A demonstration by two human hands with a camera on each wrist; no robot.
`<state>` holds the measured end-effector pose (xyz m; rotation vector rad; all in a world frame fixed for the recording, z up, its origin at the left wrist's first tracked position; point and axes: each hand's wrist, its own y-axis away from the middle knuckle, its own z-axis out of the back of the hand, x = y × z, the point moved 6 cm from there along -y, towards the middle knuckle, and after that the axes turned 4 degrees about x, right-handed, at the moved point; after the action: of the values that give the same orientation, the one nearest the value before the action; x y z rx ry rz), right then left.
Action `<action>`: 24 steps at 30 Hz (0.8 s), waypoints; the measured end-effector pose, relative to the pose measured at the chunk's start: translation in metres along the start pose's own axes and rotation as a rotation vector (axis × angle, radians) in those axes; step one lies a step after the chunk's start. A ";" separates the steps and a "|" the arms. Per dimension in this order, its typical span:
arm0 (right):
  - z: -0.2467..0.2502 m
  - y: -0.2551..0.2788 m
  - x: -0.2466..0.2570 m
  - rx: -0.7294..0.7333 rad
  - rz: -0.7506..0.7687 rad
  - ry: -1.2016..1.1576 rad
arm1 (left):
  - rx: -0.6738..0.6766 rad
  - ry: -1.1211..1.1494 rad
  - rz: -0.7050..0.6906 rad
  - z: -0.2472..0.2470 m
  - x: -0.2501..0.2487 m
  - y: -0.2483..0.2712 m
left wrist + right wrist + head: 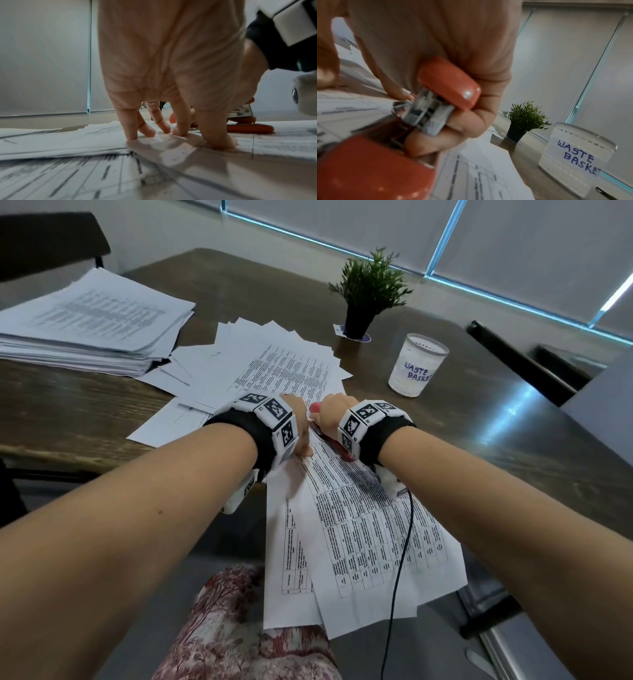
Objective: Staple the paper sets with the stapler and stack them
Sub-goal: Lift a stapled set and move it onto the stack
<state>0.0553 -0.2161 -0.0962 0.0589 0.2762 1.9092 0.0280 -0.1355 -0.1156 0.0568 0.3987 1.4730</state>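
A tall stack of papers (85,320) sits at the left of the desk (239,285), loose sheets (274,361) fanned out beside it. The left hand (301,426) presses its fingertips (164,128) down on a printed paper set (359,525) that overhangs the desk's near edge. Just to its right, the right hand (329,416) grasps a red stapler (447,83) — its base lying on that set's corner. Farther right stand a small potted plant (368,289) and a white cup (416,364) (hand-lettered "WASTE BASKET").
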 end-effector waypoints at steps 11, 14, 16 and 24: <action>0.007 -0.013 -0.001 0.026 0.006 0.050 | 0.001 -0.009 -0.042 -0.004 0.010 -0.006; 0.004 -0.016 -0.008 -0.008 -0.002 -0.019 | 0.005 0.062 -0.068 -0.001 0.016 -0.005; 0.003 -0.015 -0.012 -0.002 0.005 -0.083 | 0.015 0.125 -0.067 0.002 0.020 -0.004; 0.003 -0.018 -0.034 0.033 0.021 -0.203 | 0.031 0.139 -0.076 0.014 0.020 -0.007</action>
<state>0.0847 -0.2415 -0.0937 0.2775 0.1702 1.9020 0.0395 -0.1136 -0.1093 -0.0359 0.5314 1.4004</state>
